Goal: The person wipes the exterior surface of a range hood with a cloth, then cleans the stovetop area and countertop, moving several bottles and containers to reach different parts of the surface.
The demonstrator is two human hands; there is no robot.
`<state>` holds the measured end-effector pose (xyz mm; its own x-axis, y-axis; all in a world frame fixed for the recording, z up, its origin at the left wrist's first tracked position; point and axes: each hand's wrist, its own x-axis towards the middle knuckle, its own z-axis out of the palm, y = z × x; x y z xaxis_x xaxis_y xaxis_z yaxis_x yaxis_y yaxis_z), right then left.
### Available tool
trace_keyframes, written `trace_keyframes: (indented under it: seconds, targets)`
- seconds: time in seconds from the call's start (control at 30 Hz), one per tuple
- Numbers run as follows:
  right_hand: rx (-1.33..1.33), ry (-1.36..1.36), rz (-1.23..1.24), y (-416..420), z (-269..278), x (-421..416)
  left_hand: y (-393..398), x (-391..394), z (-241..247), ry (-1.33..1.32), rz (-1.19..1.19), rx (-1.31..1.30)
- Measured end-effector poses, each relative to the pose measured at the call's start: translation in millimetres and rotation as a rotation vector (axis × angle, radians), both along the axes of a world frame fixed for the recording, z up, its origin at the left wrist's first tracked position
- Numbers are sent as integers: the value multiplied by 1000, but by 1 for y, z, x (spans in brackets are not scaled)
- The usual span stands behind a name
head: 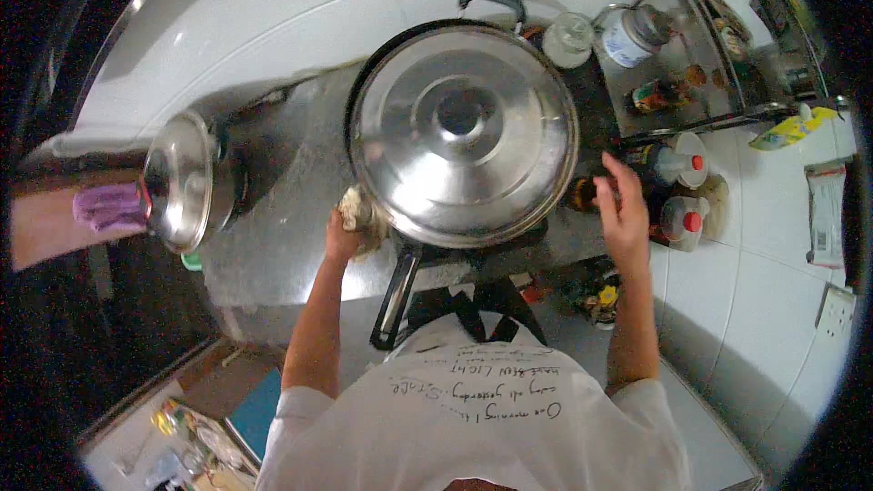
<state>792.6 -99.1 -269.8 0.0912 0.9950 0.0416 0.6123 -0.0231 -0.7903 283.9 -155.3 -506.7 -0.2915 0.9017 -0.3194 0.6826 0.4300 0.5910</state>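
A large pan (395, 300) with a long black handle stands in front of me, covered by a domed stainless steel lid (402, 143) with a round knob. At the pan's lower left, my left hand (341, 237) grips a pale, crumpled thing (350, 209) that looks like a cloth; blur hides its exact kind. A brownish object (372, 235) beside it is too unclear to name. To the right of the lid, my right hand (624, 215) is raised with its fingers apart and holds nothing. It is apart from the lid, close to the bottles by the wall.
A lidded steel pot (179, 181) stands left on the metal counter (273, 252), near a purple cloth (109, 206). Glass jars (568, 41) and a wire rack (733, 54) are at the back right. Red-capped plastic bottles (682, 221) line the tiled wall (771, 232).
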Motion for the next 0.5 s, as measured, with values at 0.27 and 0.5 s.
trace_keyframes:
  seconds: [0.27, 0.5]
  targets:
    - [-332, 269, -212, -105, -153, -18, 1, -4, 131, -654, 363, 137]
    - [-61, 330, -844, -110, -145, 19, 34, 10, 263, -591, 379, 398]
